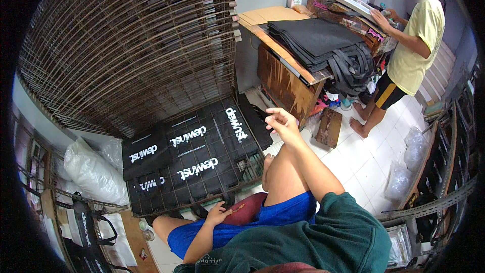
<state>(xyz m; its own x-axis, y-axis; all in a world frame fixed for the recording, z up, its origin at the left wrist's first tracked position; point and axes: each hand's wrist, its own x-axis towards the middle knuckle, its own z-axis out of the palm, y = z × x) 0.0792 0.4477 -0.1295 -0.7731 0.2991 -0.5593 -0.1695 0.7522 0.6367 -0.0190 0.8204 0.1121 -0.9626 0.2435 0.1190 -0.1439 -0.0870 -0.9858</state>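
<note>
My right hand is raised over my bent knee, near the right edge of a wire drying rack. Its fingers are loosely bent and apart, and no object shows in them. My left hand is low by the rack's front edge, beside a dark red rounded thing between my legs. The fingers of that hand look stretched out, holding nothing visible. Black fabric bag panels with white print lie flat on the lowered wire shelf in front of me.
Many wire shelves stand tilted up above the panels. A stack of black fabric pieces lies on a wooden table. Another person handles a frame at the back right. A wooden block and plastic bundles sit around.
</note>
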